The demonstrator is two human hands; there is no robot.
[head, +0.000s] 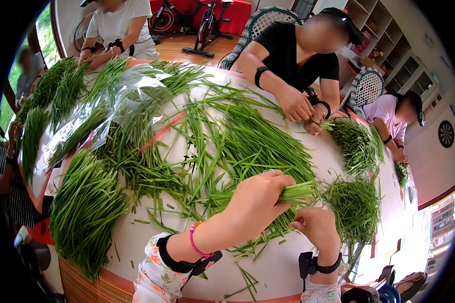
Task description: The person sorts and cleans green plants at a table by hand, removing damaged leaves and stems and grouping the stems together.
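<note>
My left hand (259, 193), with a ring and a pink bracelet at the wrist, is closed around a small bunch of green leafy stalks (296, 192), whose cut ends point right. Just below those ends is my right hand (315, 226), its fingers curled; whether it pinches any stalk cannot be told. Under and beyond my hands lies a large loose spread of long green stalks (265, 140) on the white table (235, 278). A big heap of stalks (87, 208) sits at the left, and a tangled pile of greens (354, 210) lies right of my right hand.
Across the table a person in black (292, 57) handles stalks beside another green pile (354, 146). Other people work at the far left and right. Clear plastic film (136, 91) covers bunches at the upper left. A red strip (163, 131) lies on the table; cut scraps are scattered near its front edge.
</note>
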